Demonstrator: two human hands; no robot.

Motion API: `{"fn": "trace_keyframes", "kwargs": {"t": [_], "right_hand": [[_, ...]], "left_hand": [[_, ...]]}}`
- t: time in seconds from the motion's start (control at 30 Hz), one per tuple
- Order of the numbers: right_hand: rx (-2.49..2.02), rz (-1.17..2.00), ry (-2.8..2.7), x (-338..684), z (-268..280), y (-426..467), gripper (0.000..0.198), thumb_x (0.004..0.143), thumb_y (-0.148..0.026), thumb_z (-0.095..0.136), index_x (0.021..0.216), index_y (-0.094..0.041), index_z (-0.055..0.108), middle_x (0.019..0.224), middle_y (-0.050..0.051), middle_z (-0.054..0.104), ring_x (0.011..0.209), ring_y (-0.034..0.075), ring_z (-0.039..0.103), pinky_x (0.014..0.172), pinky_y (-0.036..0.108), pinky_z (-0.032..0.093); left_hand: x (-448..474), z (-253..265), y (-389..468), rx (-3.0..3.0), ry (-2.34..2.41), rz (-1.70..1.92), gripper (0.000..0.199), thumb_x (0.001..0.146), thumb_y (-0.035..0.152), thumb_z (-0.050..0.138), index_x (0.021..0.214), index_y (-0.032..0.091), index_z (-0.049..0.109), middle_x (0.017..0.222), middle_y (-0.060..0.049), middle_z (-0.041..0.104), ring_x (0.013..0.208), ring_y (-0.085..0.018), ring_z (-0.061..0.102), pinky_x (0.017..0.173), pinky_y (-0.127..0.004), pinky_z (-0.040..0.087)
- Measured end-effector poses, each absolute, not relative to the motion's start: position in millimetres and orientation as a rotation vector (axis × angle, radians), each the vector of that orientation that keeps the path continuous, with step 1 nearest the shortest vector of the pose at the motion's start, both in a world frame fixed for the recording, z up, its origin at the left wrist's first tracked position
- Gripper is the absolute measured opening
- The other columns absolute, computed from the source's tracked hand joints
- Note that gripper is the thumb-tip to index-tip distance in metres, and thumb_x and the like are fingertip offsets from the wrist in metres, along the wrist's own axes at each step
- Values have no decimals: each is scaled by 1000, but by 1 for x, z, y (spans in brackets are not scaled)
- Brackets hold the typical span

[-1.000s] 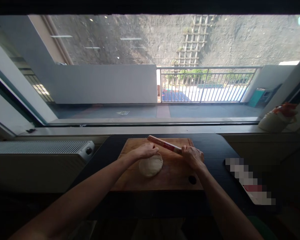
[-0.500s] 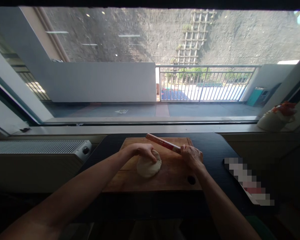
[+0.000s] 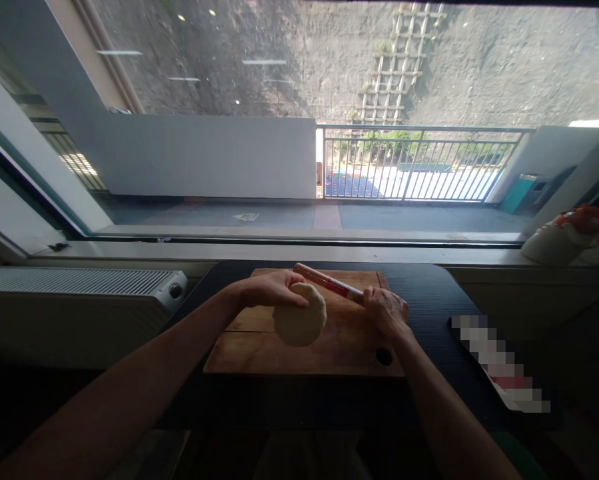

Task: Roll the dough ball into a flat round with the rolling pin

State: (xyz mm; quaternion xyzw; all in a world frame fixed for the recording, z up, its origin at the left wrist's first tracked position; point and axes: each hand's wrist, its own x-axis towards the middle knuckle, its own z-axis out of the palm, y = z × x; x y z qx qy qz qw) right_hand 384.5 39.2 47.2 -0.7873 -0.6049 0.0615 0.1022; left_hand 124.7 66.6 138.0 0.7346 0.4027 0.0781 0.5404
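Observation:
A round, flat piece of dough (image 3: 299, 323) is pinched at its upper edge by my left hand (image 3: 274, 290), the thumb lying across its face. It appears raised, with its disc facing me over the wooden cutting board (image 3: 249, 357). My right hand (image 3: 385, 308) is wrapped round the near end of a rolling pin (image 3: 329, 281) with a red printed section. The pin slants up and left across the board's far part, its far end close to my left fingers. Whether the pin touches the board I cannot tell.
Under the board is a black table (image 3: 424, 287). A blurred-out flat item (image 3: 499, 367) lies at its right. A white radiator (image 3: 79, 287) stands to the left. Ahead run the windowsill (image 3: 329, 252) and a large window, with a pale pot-like ornament (image 3: 559, 240) on the sill's right.
My left hand has lifted the dough, which now faces me more fully. The right hand keeps the rolling pin almost in place. The whole view has shifted slightly.

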Motion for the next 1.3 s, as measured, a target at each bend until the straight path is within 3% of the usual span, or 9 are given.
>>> {"fn": "trace_keyframes", "kwargs": {"t": [0.17,0.37,0.53,0.7,0.83,0.93,1.07,1.3], "right_hand": [[-2352,163,-1760,384,47,38,57,91,-40,16,90,-19,68,93,10,68,87,22,62,77,33,42],[-2335,139,-1796,381,47,37,56,91,-39,16,89,-20,68,94,10,68,86,22,62,76,33,43],[-2337,190,-1816,387,54,41,54,90,-40,20,87,-18,69,93,12,68,86,23,63,74,32,42],[-2189,145,-1946,366,68,37,55,90,-41,20,80,-18,69,85,11,68,77,21,62,69,29,40],[-1968,77,-2130,329,66,25,52,91,-41,23,72,-19,67,74,8,68,65,17,59,63,26,37],[-1908,-3,-2122,313,54,17,49,92,-37,24,70,-19,65,75,7,68,68,16,59,66,26,37],[-1845,-115,-2077,311,48,13,44,92,-34,26,74,-19,64,81,7,68,79,16,58,73,26,35],[-1847,-7,-2178,318,64,10,49,93,-35,25,69,-19,64,74,6,67,67,14,57,66,25,35]], "left_hand": [[125,100,44,1528,1189,622,53,66,40,66,111,14,54,101,-8,64,86,-20,61,67,-29,49],[116,52,35,1722,1403,629,43,68,40,62,102,15,57,95,-6,65,86,-20,62,71,-28,49],[95,66,40,2049,1529,504,43,66,46,62,99,18,61,95,-5,64,83,-19,61,70,-27,47],[90,105,48,2286,1789,901,36,79,47,46,98,19,60,99,-6,60,88,-18,57,77,-30,44],[99,107,42,2568,1673,641,37,82,51,42,84,20,61,88,-5,60,89,-20,55,79,-33,41],[102,84,34,2632,1809,536,40,89,43,31,72,20,58,79,-6,61,81,-20,55,77,-34,39],[100,62,29,2648,1927,547,37,90,36,28,76,20,59,82,-7,63,80,-20,57,78,-34,38],[100,62,25,2592,1886,538,40,90,35,25,75,20,59,79,-7,65,77,-20,58,74,-32,39]]}}
